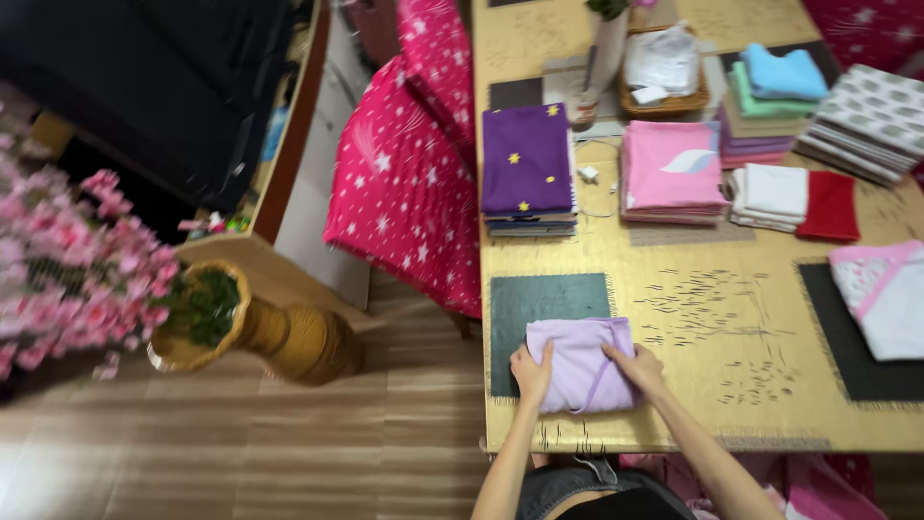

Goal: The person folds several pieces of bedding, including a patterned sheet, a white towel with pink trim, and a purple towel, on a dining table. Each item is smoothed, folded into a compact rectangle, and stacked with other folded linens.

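Observation:
A folded light purple cloth (pixel 578 356) lies on a dark mat (pixel 539 299) near the front edge of the yellow table (pixel 731 327). My left hand (pixel 531 374) presses flat on the cloth's left side. My right hand (pixel 635 366) grips its right edge, with the thumb on top of the fabric. Both forearms reach up from the bottom of the view.
Stacks of folded cloths stand farther back: purple with stars (pixel 526 169), pink (pixel 671 173), white and red (pixel 794 200), mixed colours (pixel 775 101), grey patterned (pixel 871 120). A white and pink garment (pixel 881 294) lies at right. A pink-covered chair (pixel 409 164) and flower vase (pixel 260 332) stand left.

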